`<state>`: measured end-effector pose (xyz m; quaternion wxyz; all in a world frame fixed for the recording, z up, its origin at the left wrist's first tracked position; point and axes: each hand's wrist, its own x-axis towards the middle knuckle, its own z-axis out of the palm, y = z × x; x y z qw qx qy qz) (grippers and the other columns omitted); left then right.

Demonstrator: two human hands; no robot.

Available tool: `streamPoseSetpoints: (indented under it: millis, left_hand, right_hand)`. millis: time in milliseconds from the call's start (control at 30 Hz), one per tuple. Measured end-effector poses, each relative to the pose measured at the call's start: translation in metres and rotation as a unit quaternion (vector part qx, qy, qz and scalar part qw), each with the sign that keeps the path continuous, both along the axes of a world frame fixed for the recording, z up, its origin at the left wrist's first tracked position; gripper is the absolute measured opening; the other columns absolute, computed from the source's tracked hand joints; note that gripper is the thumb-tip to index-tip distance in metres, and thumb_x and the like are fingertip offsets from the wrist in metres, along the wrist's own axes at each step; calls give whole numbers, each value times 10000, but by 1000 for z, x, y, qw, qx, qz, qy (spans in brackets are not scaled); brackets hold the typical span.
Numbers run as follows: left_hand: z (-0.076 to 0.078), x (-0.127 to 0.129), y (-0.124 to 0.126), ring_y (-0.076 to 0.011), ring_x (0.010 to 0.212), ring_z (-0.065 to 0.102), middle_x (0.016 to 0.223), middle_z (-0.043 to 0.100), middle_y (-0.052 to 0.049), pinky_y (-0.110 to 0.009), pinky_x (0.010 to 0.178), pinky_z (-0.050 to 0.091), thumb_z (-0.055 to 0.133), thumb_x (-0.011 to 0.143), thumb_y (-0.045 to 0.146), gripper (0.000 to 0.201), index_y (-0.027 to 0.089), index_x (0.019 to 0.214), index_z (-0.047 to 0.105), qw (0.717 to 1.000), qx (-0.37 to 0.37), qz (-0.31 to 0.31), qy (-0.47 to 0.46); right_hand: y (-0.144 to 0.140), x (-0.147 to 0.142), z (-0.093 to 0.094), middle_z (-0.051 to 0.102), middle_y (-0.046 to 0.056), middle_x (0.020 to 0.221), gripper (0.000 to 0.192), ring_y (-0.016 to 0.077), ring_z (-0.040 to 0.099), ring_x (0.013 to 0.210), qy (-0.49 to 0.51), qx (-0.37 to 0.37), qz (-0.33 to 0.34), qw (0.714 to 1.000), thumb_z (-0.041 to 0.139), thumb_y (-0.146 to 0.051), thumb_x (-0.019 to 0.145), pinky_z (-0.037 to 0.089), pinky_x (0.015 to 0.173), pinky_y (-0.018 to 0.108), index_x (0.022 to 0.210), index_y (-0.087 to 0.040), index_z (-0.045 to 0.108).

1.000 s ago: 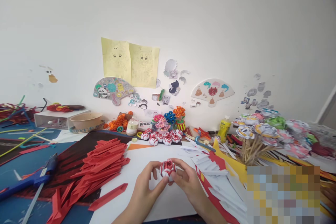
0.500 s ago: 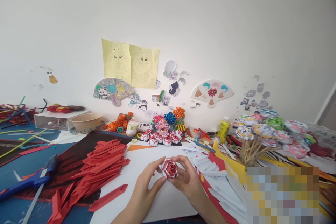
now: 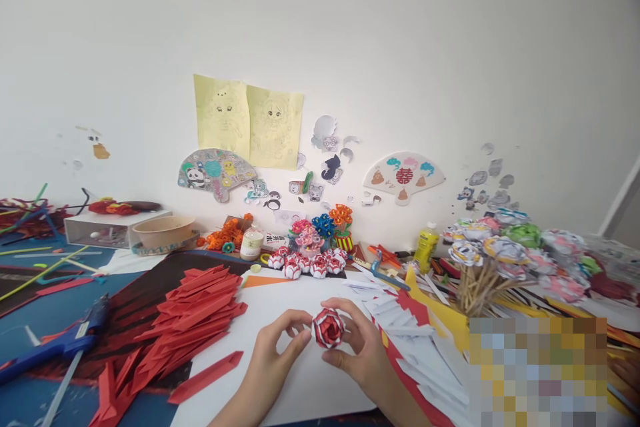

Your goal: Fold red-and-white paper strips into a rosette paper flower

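A crowded craft table (image 3: 300,387) runs up against a plain white wall (image 3: 400,47), and that wall carries two yellow drawings (image 3: 249,120), paper fans and small cut-out stickers. A white sheet covers the table in the middle, with dark blue surface showing at the left. Over that sheet, low in the centre, sits the red-and-white paper flower (image 3: 329,327), pinched between both hands. It is a rounded, ball-like bloom with no clear long axis, and its open spiral face tilts up toward the camera. The right hand (image 3: 361,347) cups it from the right, fingers curled closed around its side. The left hand (image 3: 273,350) touches its left edge with thumb and fingertips, the rest of the hand half open. Left of the hands lies a heap of folded red paper strips (image 3: 193,317), and further left a blue glue gun (image 3: 55,343). At the back left a tan bowl (image 3: 163,229) stands beside a white tray (image 3: 107,227); what the bowl holds cannot be made out. More finished flowers (image 3: 307,261) cluster behind, a yellow glue bottle (image 3: 426,245) to their right, and paper roses on sticks (image 3: 493,257) beyond
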<state>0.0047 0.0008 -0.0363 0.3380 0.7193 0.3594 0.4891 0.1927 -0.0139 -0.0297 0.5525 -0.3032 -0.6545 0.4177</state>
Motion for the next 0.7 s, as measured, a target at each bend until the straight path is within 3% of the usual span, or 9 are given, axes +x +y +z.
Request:
streamPoseSetpoints:
  millis: [233,433,700]
  left_hand:
    - [-3,1,4,-202,801,592,838,679,-48,-285,752,445,567,876,442,282,174,901,650,997,-58,-30,-46]
    - [-6,2,5,-187,769,565,796,655,-37,-272,727,430,570,872,454,296,168,879,646,996,-66,-31,-52]
    - [-3,5,3,-161,699,525,732,625,-27,-256,674,412,568,860,487,344,152,846,644,995,-79,-43,-49]
  right_hand:
    - [-3,0,1,663,60,1077,547,204,646,878,-38,-5,13,999,823,-277,692,531,806,310,1174,-250,565]
    - [-1,-1,1,611,73,1180,494,240,603,1063,-64,45,-4,997,783,-205,711,533,840,284,1170,-249,604]
    - [-7,-6,4,643,5,872,407,151,599,722,-103,44,-44,993,713,-93,641,510,643,216,1014,-215,607]
